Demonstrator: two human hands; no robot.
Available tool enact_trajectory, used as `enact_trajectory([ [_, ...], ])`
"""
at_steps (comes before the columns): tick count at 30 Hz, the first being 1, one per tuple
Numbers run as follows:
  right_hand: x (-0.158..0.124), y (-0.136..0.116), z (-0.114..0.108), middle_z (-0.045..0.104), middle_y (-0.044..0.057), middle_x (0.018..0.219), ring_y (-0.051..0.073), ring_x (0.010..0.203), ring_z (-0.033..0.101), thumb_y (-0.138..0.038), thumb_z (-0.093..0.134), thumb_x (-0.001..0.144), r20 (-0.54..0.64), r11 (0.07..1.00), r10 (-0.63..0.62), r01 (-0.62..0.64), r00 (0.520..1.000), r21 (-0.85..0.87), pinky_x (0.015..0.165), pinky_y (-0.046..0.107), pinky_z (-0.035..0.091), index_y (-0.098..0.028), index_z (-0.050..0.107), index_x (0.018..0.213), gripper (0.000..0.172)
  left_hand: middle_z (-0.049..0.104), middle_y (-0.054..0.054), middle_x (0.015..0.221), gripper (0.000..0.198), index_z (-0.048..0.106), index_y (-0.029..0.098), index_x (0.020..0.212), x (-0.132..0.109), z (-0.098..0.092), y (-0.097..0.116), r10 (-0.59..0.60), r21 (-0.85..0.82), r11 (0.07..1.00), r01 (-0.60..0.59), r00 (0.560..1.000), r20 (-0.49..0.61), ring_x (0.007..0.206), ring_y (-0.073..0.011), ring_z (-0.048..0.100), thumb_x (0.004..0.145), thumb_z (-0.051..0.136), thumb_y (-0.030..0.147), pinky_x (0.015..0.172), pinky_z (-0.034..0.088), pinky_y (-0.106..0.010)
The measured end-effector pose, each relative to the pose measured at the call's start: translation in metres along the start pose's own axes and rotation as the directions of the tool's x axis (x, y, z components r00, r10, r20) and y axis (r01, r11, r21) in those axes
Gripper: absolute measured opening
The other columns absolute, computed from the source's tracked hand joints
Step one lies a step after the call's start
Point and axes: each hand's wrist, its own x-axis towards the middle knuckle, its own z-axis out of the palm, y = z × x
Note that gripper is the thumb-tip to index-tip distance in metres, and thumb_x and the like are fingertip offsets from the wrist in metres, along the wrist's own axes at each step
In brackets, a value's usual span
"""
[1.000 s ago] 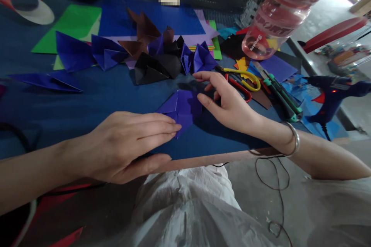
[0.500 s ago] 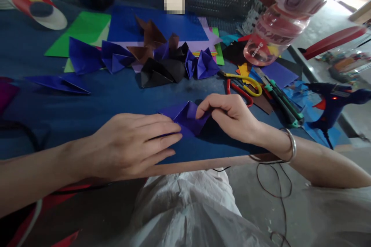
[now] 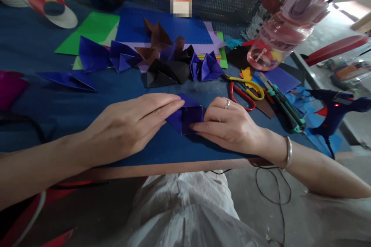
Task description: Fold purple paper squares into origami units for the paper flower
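Observation:
Between my hands, near the table's front edge, lies a folded purple-blue sheet of paper [image 3: 192, 119] with a squarish pocket facing up. My left hand [image 3: 127, 123] rests on its left side, fingers stretched out and side by side, fingertips on the upper fold. At the sheet's right edge, my right hand [image 3: 228, 123] has its fingers curled and pinches the paper; its thumb is partly hidden. Beyond them sit folded blue paper pieces [image 3: 94, 54], a black folded piece [image 3: 166, 73] and a brown folded piece [image 3: 158, 38]. One flatter blue folded piece [image 3: 68, 80] lies to the left.
To the right are scissors [image 3: 246, 94] with red and yellow handles, a green box cutter [image 3: 285, 104], a glue gun [image 3: 330, 112] with a lit red light, and a pink bottle [image 3: 278, 38]. Green paper [image 3: 89, 31] and a blue sheet [image 3: 136, 23] lie at the back.
The paper has been turned or refolded, so its square pocket now faces up. My left fingers have slid up onto its top edge; my right hand has rolled over at its right side.

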Motion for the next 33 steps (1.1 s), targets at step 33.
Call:
enact_trajectory([
  [33, 0.010, 0.007, 0.008, 0.079, 0.001, 0.085, 0.015, 0.083, 0.070, -0.020, 0.078, 0.099, 0.024, 0.805, 0.371, -0.334, 0.928, 0.490, 0.082, 0.028, 0.054, -0.018, 0.077, 0.089, 0.010, 0.079, -0.009, 0.131, 0.046, 0.069, 0.012, 0.133, -0.003, -0.007, 0.003, 0.247, -0.209, 0.951, -0.226, 0.966, 0.079, 0.125, -0.0230, 0.074, 0.096, 0.044, 0.004, 0.107, 0.063, -0.034],
])
